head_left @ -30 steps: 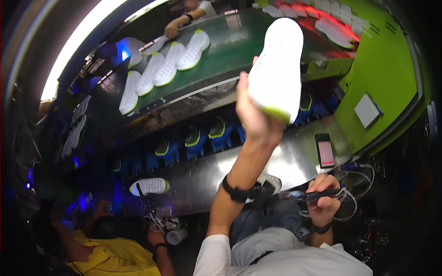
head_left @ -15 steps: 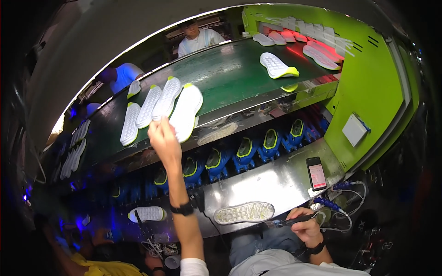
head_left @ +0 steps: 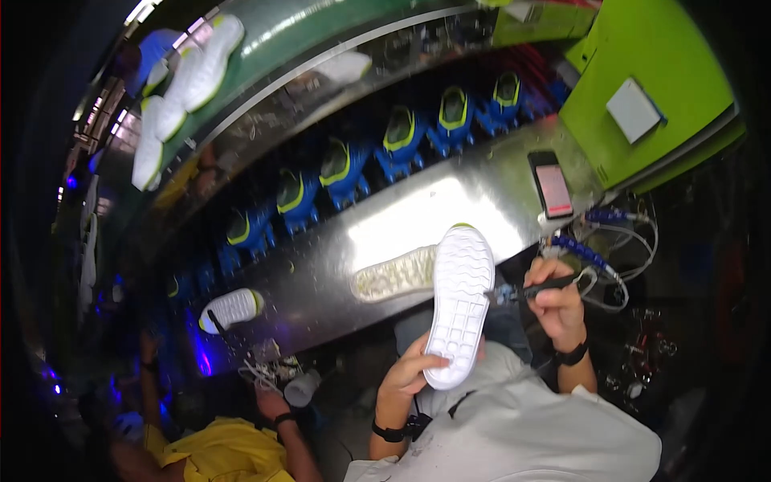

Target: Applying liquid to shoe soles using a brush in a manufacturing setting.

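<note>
My left hand (head_left: 408, 368) grips a white shoe sole (head_left: 463, 297) by its lower end, fingers behind and thumb on the ridged face. The sole stands nearly upright in front of my body, with a small yellow-green edge at its top. In my right hand (head_left: 556, 301) is a black-handled tool (head_left: 540, 289) with a metallic tip. That tip is at the sole's right edge; whether it touches I cannot tell. Behind the held sole, a sole-shaped textured piece (head_left: 392, 275), whitish with yellowish patches, lies on the metal bench (head_left: 321, 309), its right end hidden.
Several blue shoe-like forms (head_left: 345, 170) with yellow-green collars line the bench's back. A phone (head_left: 551, 185) and blue coiled hoses (head_left: 582, 251) are to the right. Another sole (head_left: 231, 309) lies left, near a co-worker in yellow (head_left: 221, 454). More soles (head_left: 213, 64) rest on the green belt (head_left: 277, 48).
My left hand has come from the belt back to my body, now holding a white sole. My right hand has raised the tool beside it. The view has tipped downward.
</note>
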